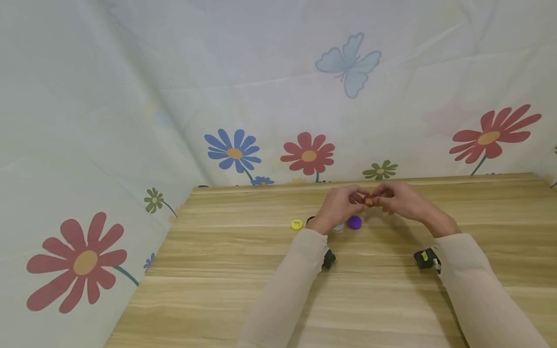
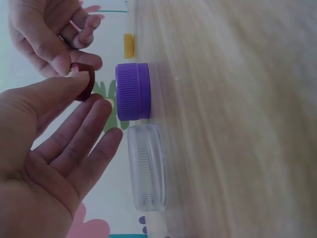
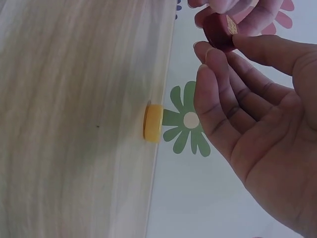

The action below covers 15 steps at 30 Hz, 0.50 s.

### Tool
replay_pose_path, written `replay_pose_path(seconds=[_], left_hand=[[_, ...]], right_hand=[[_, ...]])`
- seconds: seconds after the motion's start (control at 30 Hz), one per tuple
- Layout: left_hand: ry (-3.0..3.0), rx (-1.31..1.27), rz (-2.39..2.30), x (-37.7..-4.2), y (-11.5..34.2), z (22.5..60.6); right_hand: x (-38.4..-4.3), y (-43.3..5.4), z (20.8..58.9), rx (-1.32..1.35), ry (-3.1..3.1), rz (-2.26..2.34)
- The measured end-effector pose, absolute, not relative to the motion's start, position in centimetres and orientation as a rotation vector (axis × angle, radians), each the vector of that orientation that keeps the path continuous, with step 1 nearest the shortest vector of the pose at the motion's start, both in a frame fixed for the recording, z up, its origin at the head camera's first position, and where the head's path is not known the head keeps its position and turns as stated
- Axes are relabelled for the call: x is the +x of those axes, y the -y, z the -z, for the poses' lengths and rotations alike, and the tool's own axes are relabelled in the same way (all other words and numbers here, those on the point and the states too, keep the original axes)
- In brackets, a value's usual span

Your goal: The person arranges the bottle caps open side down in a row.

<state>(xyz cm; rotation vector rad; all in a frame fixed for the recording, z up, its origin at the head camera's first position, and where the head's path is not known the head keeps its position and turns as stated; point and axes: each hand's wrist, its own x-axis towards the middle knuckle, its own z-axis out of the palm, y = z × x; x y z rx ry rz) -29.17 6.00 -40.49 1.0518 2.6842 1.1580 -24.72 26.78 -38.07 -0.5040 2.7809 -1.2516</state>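
Observation:
My left hand (image 1: pixel 341 205) and my right hand (image 1: pixel 402 200) meet above the far part of the table. Between them they pinch a small dark red bottle cap (image 1: pixel 369 200), and gold markings show on its face (image 3: pixel 232 25) in the right wrist view. A ribbed purple bottle cap (image 2: pixel 132 91) stands on the table just below the left fingers. Beside it lies a clear bottle cap (image 2: pixel 146 167), partly covered by the left hand in the head view. An orange-yellow cap (image 3: pixel 153 123) lies on the table near the right hand.
Left of the hands sit a yellow cap with print (image 1: pixel 297 224) and a black round thing (image 1: pixel 310 221), mostly hidden by the left wrist. The wooden table (image 1: pixel 226 270) ends at a flower-printed cloth (image 1: pixel 270 106) behind and on the left.

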Motion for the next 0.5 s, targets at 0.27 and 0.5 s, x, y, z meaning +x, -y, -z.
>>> replay_pose_path(seconds=[0.27,0.5], left_hand=[[-2.687,1.050,-1.153,-28.96,-5.97,40.45],[-2.710,1.070,-1.120,-29.11,-5.94,40.41]], right_hand=[[-24.58,-27.02,38.05,-0.527,-2.755,1.254],[-24.51,-27.09,37.96,-0.552,-2.728,1.231]])
